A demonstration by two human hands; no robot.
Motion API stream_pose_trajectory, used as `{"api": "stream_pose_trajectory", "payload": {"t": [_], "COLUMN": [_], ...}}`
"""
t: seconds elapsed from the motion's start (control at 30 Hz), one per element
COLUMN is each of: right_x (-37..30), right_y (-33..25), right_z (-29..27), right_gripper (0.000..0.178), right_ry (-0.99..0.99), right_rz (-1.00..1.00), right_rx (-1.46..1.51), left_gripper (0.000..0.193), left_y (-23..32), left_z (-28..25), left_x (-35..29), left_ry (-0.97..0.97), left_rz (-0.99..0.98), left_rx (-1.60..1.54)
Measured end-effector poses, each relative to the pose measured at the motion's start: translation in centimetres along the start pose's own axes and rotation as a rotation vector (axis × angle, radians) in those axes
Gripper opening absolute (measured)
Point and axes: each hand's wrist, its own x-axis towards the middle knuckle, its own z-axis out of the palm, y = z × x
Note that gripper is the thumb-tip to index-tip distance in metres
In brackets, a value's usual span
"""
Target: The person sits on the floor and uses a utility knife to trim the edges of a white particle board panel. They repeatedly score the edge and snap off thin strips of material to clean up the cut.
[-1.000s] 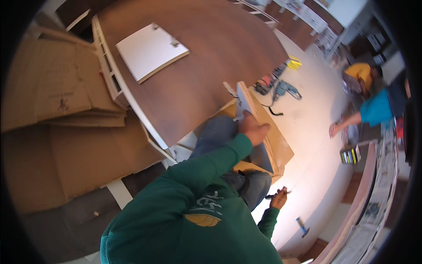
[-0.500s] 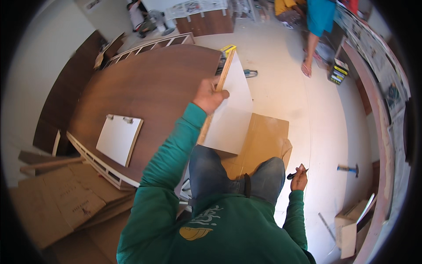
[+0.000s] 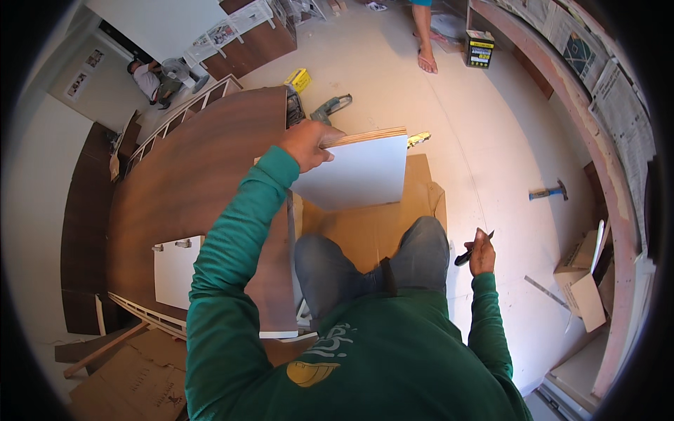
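Floor [image 3: 509, 161]: pale, reaching across the right side.
Brown panel [image 3: 203, 161]: broad, lying at left.
Cardboard sheet [image 3: 340, 235]: spread just beyond the knees [image 3: 425, 256].
White board [image 3: 358, 175]: plywood-edged, held on edge over the cardboard sheet; cannot tell whether its lower edge touches.
Hinged panel [image 3: 174, 274]: white, on the brown panel, partly hidden by the left sleeve [image 3: 228, 252].
Hammer [image 3: 547, 192]: on the floor, well apart from both hands.
Left hand [image 3: 309, 145]: fingers clamped on the white board's upper left corner.
Right hand [image 3: 481, 254]: fingers closed around a black-handled tool [image 3: 463, 259], right of the knees.
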Motion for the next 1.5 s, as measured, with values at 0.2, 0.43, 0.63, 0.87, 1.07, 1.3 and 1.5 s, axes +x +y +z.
{"api": "stream_pose_trajectory", "payload": {"t": [0.2,0.43,0.63,0.87,1.07,1.3,1.5], "right_x": [-1.7,-3.7,-4.5,-5.1,-6.5,-9.2,-8.2], "right_y": [-1.0,-4.1,-9.4,-14.0,-12.6,-13.4,-21.3], "right_z": [0.3,1.4,1.5,2.7,6.0,6.9,3.4], "right_gripper": [0.070,0.063,0.055,0.040,0.045,0.031,0.038], "right_ry": [-0.023,-0.080,-0.098,-0.184,-0.236,-0.250,-0.385], "right_rz": [0.031,0.117,0.110,0.079,0.050,-0.190,-0.418], "right_rx": [0.001,0.099,0.115,0.163,0.261,0.309,0.061], "left_gripper": [0.052,0.053,0.047,0.035,0.050,0.043,0.051], "left_y": [-2.5,-3.6,-4.2,-5.5,-1.7,0.6,0.8], "left_z": [1.5,2.6,3.9,6.1,10.7,12.8,12.8], "left_x": [-1.3,-2.7,-3.6,-1.8,-1.5,-3.3,-5.8], "left_ry": [-0.067,-0.084,0.066,0.242,0.567,0.660,0.663], "left_rz": [0.104,0.128,0.129,0.281,0.192,0.123,0.159], "left_rx": [-0.060,0.046,-0.037,-0.017,-0.053,-0.090,-0.040]}}
